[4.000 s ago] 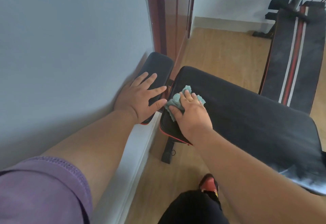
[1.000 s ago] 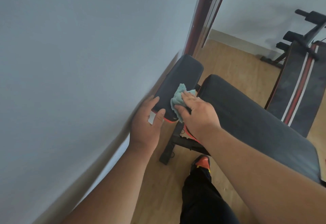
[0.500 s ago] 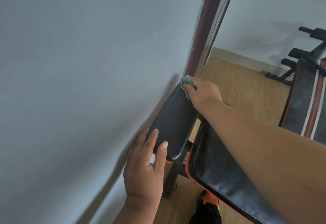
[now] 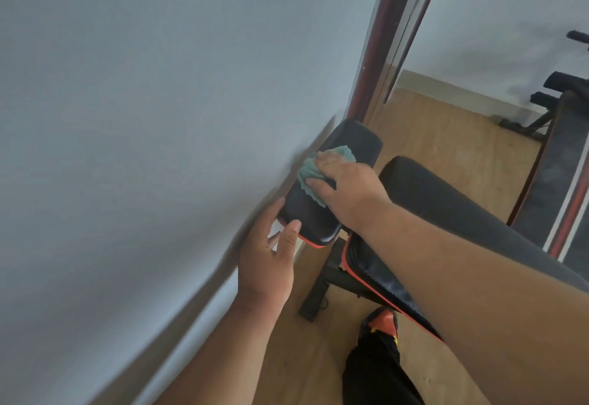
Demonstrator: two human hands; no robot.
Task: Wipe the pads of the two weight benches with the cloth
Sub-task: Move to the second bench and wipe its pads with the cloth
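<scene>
Cloth (image 4: 322,168) lies under right hand (image 4: 347,188); left hand (image 4: 267,261) steadies small pad (image 4: 338,188).

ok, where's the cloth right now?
Head view, centre: the cloth lies on the small pad next to the wall, pressed under the right hand; the left hand holds the pad's near end.

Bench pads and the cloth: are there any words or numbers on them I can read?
None can be read.
Small pad: plain black, red edge, no words.
Long pad: no words.
Cloth: plain green.
Striped bench: only red and white stripes.
</scene>
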